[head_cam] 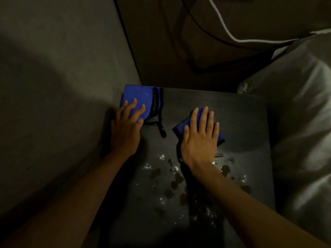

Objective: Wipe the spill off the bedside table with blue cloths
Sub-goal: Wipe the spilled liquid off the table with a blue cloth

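Two bare forearms are entering from the lower edge of the frame, reaching up and inward over the bedside table (pixel 250 122), a dark slab filling the centre and lower right. Just beyond the wrists, the spill (pixel 179 178) is lying as scattered droplets and glinting patches across the lower middle of the tabletop, partly under the right forearm.

The right hand (pixel 198 138) is lying open, fingers spread and flat, pressing on a folded blue cloth (pixel 180 125) at frame centre. This cloth is sitting skewed, its long axis running from upper left toward lower right, its near corner pointing down at the spill.

The left hand (pixel 125 126) is also open, fingers flat on a second blue cloth (pixel 138 93) in the table's upper-left corner, against the grey wall (pixel 62 86). That one is lying roughly square to the table edges. A black cord (pixel 159 111) is looping just beside it, possibly touching its right edge.

Both cloths look soft, light and limp, likely to bunch or slide on the smooth top, so a flat palm pressing down seems the surest hold. Bedding (pixel 295 104) is crowding the right side.
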A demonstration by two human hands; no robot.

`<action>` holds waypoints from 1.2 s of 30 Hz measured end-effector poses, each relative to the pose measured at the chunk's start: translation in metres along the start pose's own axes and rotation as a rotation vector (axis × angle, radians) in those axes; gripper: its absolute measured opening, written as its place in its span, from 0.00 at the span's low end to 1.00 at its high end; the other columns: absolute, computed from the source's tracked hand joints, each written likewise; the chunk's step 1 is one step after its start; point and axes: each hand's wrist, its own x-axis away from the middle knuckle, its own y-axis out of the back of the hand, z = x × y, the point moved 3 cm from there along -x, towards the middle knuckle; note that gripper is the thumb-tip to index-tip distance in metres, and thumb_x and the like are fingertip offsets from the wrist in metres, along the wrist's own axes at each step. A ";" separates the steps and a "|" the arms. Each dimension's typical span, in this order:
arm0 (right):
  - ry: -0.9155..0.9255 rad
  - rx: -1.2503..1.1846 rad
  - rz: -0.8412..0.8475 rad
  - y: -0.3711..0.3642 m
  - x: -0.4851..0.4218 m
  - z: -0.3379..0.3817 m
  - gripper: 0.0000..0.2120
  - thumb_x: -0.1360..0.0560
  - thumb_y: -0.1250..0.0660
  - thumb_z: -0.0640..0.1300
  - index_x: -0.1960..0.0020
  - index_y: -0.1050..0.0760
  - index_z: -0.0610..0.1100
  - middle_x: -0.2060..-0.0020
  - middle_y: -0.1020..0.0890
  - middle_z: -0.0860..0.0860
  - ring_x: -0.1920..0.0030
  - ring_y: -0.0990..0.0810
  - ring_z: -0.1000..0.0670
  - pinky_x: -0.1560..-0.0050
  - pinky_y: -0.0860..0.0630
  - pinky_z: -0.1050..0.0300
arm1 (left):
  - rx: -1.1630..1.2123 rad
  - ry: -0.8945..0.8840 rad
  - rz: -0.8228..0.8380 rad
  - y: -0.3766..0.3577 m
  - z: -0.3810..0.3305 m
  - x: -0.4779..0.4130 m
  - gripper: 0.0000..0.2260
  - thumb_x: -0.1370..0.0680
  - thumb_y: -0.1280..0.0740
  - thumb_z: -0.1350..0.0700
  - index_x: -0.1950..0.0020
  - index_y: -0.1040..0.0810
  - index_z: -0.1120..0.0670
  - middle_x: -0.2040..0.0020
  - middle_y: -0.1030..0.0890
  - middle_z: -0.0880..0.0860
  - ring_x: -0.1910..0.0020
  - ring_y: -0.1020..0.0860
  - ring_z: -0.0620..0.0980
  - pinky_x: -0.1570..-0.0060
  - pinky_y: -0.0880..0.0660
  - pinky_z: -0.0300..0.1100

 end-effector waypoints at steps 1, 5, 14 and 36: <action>0.030 -0.003 0.007 -0.001 0.002 0.006 0.30 0.14 0.57 0.56 0.18 0.66 0.48 0.19 0.66 0.45 0.20 0.68 0.45 0.24 0.71 0.47 | -0.014 -0.005 0.007 -0.001 0.002 -0.001 0.30 0.25 0.58 0.47 0.25 0.34 0.46 0.22 0.40 0.51 0.22 0.47 0.54 0.30 0.39 0.60; 0.133 0.015 0.020 -0.007 0.009 0.028 0.30 0.15 0.60 0.56 0.18 0.66 0.48 0.19 0.65 0.45 0.20 0.68 0.45 0.23 0.69 0.46 | 0.083 0.018 0.034 -0.008 0.011 -0.003 0.24 0.22 0.54 0.52 0.26 0.39 0.43 0.22 0.41 0.50 0.22 0.48 0.52 0.29 0.37 0.59; 0.038 0.007 -0.031 -0.013 0.028 0.040 0.32 0.16 0.64 0.55 0.18 0.61 0.39 0.18 0.59 0.41 0.19 0.64 0.44 0.21 0.65 0.46 | 0.475 0.113 0.008 0.008 0.000 -0.002 0.18 0.18 0.43 0.49 0.46 0.30 0.21 0.33 0.38 0.30 0.26 0.46 0.39 0.26 0.43 0.56; 0.246 -0.036 0.141 -0.033 0.064 0.135 0.40 0.17 0.48 0.54 0.21 0.71 0.40 0.21 0.70 0.42 0.21 0.72 0.44 0.25 0.72 0.45 | 0.239 0.066 0.117 0.006 0.005 -0.006 0.17 0.17 0.45 0.51 0.30 0.31 0.39 0.23 0.41 0.44 0.23 0.48 0.48 0.25 0.45 0.56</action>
